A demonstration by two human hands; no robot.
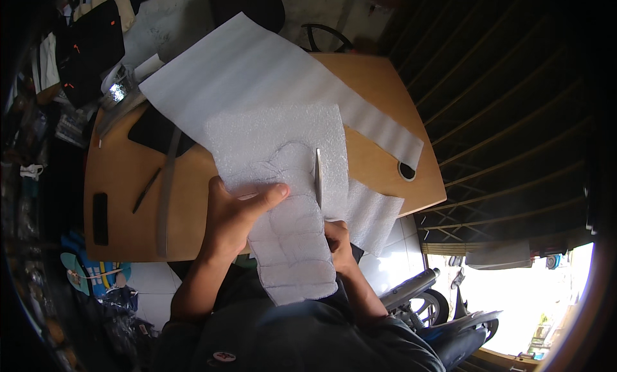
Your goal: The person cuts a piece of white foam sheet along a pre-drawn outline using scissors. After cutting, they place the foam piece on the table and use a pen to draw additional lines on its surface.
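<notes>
A white foam sheet (283, 129) with dark drawn outlines is held up in front of me over the table's near edge. Its lower part (292, 243) hangs toward my body, with a wavy cut side and several curved lines across it. My left hand (234, 211) grips the sheet's left side, thumb on top and fingers hidden beneath. At the right side, my right hand (337, 240) is closed round scissors, whose handles are mostly hidden. One scissor blade (318, 176) points away from me along the outline, lying over the sheet; the other blade cannot be seen.
On the wooden table (122, 198) lie a large white foam sheet (231, 70), a metal ruler (168, 192), a black pen (147, 190), a phone (100, 218) and a tape roll (407, 171). A motorbike (443, 314) stands at lower right, near a folding gate (508, 115).
</notes>
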